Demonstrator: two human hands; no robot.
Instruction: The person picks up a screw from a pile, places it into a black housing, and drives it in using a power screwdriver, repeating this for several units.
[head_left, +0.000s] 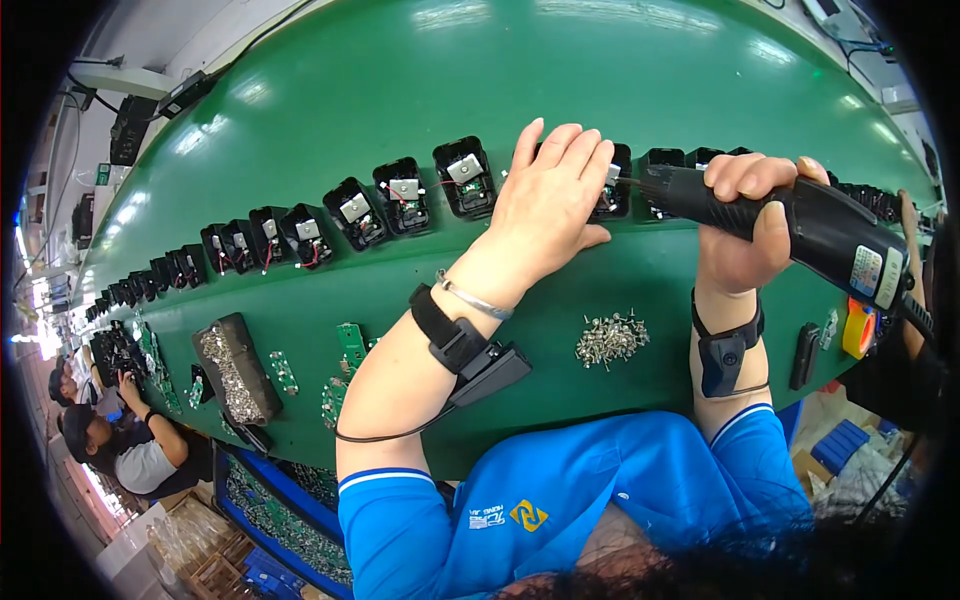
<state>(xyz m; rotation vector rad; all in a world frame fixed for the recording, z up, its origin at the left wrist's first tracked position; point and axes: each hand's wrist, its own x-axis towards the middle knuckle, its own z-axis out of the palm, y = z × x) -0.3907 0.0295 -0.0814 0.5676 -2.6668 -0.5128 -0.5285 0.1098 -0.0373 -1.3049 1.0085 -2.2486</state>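
My left hand [553, 195] lies flat, fingers together, on a black plastic housing [612, 183] on the green conveyor belt [420, 80], pressing it down. My right hand [745, 220] grips a black electric screwdriver [800, 222], whose tip points left into that housing beside my left fingertips. A row of similar open black housings [404, 196] with small circuit boards and red wires runs along the belt to the left. Both wrists wear black straps with small devices.
A loose pile of silver screws [611, 339] lies between my forearms. To the left are a black tray of screws [236, 368] and green circuit boards [350, 345]. Two other people [130, 440] work at far left. Blue bins [285, 510] sit below the belt edge.
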